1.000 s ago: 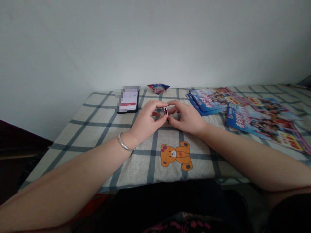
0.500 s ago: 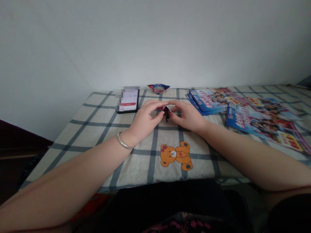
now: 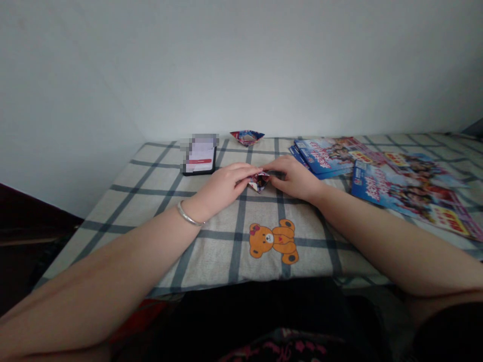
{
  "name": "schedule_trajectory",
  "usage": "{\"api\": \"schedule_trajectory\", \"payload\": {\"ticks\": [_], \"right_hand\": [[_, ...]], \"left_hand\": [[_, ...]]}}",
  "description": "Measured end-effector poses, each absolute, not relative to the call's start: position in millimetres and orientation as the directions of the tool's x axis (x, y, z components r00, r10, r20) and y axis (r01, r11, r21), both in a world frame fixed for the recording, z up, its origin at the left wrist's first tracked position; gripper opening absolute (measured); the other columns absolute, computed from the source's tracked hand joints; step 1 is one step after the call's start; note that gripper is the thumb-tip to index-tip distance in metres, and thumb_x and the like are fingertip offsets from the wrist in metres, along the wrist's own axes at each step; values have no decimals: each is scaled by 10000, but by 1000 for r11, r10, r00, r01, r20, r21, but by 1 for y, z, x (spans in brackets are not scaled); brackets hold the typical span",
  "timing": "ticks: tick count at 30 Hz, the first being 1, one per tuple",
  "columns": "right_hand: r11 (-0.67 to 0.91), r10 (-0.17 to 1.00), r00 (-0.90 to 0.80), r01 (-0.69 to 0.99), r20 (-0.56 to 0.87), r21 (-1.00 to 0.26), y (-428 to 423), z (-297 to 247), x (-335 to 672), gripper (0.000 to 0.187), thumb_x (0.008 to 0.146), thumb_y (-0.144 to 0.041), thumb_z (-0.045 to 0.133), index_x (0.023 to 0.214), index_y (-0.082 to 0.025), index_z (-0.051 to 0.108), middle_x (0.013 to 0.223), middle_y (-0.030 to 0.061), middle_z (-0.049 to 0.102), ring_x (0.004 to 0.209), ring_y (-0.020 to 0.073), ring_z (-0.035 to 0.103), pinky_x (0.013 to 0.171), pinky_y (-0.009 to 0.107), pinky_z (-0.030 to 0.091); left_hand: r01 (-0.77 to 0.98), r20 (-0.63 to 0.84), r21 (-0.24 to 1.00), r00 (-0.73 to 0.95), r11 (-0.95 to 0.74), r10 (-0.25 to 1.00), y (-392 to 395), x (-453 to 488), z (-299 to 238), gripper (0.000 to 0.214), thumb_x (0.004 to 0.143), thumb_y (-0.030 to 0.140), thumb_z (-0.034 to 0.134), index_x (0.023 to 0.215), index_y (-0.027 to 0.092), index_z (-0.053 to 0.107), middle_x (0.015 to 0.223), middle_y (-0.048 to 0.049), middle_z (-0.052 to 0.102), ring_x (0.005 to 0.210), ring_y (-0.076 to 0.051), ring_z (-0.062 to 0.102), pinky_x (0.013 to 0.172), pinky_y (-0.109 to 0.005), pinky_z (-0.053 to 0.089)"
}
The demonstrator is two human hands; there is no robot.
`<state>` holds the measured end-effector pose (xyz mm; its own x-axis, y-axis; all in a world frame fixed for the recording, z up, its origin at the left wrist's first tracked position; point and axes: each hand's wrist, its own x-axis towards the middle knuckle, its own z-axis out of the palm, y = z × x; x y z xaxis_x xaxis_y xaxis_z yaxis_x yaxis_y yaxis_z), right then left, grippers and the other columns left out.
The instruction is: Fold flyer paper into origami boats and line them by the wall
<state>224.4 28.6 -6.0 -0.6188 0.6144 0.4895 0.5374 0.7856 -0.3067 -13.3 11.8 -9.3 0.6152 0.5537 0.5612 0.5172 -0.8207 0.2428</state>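
Between my two hands, just above or on the tablecloth, is a small folded paper [image 3: 258,183] with a dark, multicoloured print and an opening facing me. My left hand [image 3: 229,185] pinches its left side, with a silver bangle on the wrist. On the other side, my right hand [image 3: 293,177] grips the right edge with thumb and fingers. Farther back, near the wall, stands a folded paper boat [image 3: 247,137] in red and blue print; neither hand touches it.
A phone [image 3: 199,155] with a lit, partly blurred screen lies left of my hands. Several printed flyers [image 3: 400,188] lie at the right, some stacked near my right hand. A checked tablecloth [image 3: 151,206] with a printed bear covers the table, which meets a white wall [image 3: 241,60].
The folded paper has gone from narrow and pinched to a wider, more open diamond shape. My hands have lowered slightly and flattened, and the left hand has shifted a little left.
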Motion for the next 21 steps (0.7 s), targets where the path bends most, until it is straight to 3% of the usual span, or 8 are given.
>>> {"api": "schedule_trajectory", "payload": {"ticks": [7, 16, 21], "right_hand": [[806, 587, -660, 531, 469, -262, 30, -8, 227, 292, 901, -206, 552, 1120, -193, 743, 1106, 78, 770, 1059, 247, 678, 1001, 443, 438], [812, 580, -671, 522, 462, -261, 31, -10, 229, 304, 893, -196, 563, 1137, -179, 745, 1125, 100, 762, 1070, 249, 676, 1001, 449, 456], [802, 594, -677, 541, 434, -254, 28, -10, 227, 305, 959, -323, 558, 1153, -174, 740, 1161, 116, 740, 1105, 256, 655, 1011, 452, 452]], "left_hand": [[492, 459, 200, 717, -847, 524, 16, -19, -7, 317, 978, 176, 572, 1282, 211, 651, 1252, -59, 694, 1149, -172, 653, 1036, -368, 532], [510, 355, 97, 784, -854, 509, 16, -22, -2, 320, 969, 161, 572, 1263, 231, 678, 1280, -39, 695, 1157, -184, 656, 1038, -364, 519], [537, 322, 17, 795, -843, 513, 16, -21, 0, 284, 974, 169, 554, 1190, 238, 726, 1242, -33, 715, 1107, -194, 674, 994, -361, 531]]}}
